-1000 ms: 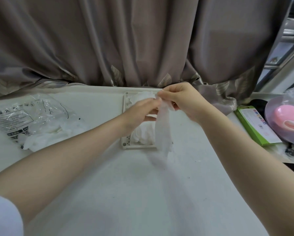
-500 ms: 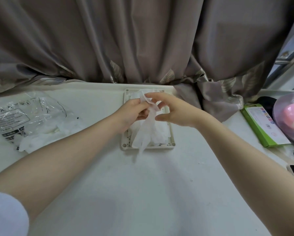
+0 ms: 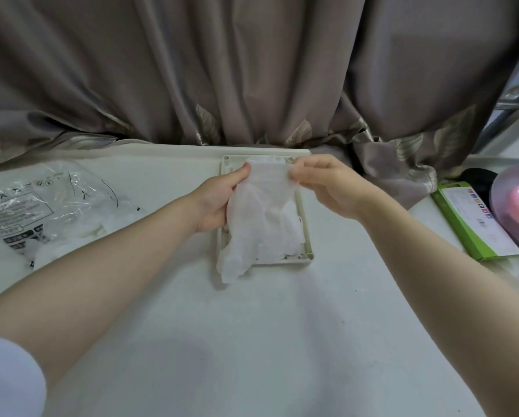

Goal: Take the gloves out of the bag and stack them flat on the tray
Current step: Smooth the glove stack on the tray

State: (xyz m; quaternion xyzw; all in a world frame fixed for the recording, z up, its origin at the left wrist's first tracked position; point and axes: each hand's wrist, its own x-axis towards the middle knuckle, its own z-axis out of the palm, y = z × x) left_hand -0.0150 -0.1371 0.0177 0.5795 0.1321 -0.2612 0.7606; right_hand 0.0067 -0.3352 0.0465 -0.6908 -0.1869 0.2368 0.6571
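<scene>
Held glove (image 3: 261, 206) by cuff over tray (image 3: 305, 227): my left hand (image 3: 219, 203) pinched one corner, my right hand (image 3: 324, 185) the other, hands apart, cuff stretched between. Glove's fingers drooped past tray's near-left rim onto table (image 3: 252, 341). Other gloves already lay in tray. Bag (image 3: 35, 206) sat well left, more gloves inside. Best move, I judged: shift right, lower evenly, release last.

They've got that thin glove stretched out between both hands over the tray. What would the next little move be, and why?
Probably lower it flat onto the pile. Left hand and right hand each pinch a cuff corner of the glove, holding it spread above the tray, where other gloves already lie. Its fingertips droop past the tray's near edge, so nudging it slightly farther away first might help.
</scene>
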